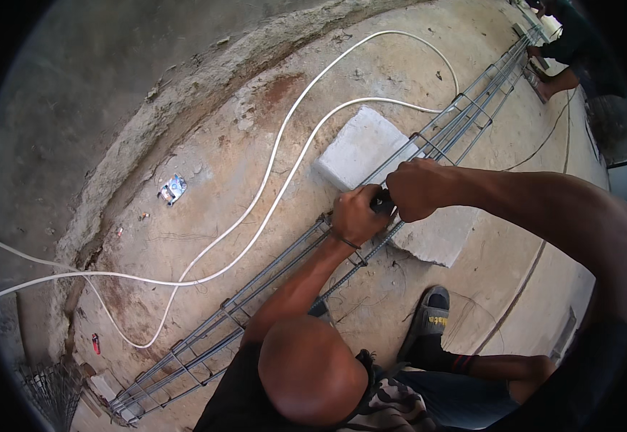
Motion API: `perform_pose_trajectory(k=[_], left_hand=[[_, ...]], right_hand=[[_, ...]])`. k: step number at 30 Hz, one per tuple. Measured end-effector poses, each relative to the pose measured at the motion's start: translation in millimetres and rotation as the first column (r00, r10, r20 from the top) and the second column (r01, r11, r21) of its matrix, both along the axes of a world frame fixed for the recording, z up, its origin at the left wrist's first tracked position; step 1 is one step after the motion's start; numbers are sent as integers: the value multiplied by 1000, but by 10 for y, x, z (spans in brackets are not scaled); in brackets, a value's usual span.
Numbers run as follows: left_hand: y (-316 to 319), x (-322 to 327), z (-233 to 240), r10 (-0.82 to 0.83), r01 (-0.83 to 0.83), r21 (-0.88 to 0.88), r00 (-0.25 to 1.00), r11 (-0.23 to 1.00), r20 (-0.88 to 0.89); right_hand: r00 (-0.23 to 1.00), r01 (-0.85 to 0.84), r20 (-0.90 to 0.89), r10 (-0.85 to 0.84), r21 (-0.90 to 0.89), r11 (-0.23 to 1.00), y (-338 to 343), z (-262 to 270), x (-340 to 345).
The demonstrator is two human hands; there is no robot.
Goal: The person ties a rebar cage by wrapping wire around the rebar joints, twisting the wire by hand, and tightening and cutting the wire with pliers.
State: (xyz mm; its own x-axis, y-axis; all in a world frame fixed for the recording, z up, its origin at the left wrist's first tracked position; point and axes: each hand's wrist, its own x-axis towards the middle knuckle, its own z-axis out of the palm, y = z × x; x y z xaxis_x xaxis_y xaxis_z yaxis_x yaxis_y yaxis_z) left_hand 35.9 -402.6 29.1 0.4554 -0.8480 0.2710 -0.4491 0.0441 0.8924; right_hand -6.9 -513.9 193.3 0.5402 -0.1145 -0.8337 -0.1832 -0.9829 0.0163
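A long rebar cage [238,309] of ribbed bars and square stirrups runs diagonally below me. My left hand [359,213] is closed around a dark object [382,203] over the cage, beside a stirrup; a thin dark band circles its wrist. Pressed close to it on the right is my right hand [418,189], in a fist against the same object. The fingers hide most of the object and whatever the right hand grips. Under the cage lies a pale rough block [364,141], with another pale block [434,237] on its near side.
White hose [286,127] loops across the concrete floor. A co-worker [572,59] crouches at the cage's far end, a hand near the bars. A bent knee [313,372] and a sandalled foot [431,318] are close below the cage. Rebar pieces [51,394] lie lower left.
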Motion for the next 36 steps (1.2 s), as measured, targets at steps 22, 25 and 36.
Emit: perform_pose_trajectory(k=[22, 25, 36], left_hand=[[-32, -85, -25, 190, -163, -139, 961, 977, 203], [57, 85, 163, 0, 35, -172, 979, 984, 203], [93, -57, -185, 4, -23, 96, 980, 995, 197]], right_hand=[[964, -25, 266, 5, 73, 997, 62, -178, -308], [537, -498, 356, 765, -598, 628, 87, -363, -483], [961, -214, 178, 212, -9, 977, 21, -17, -354]])
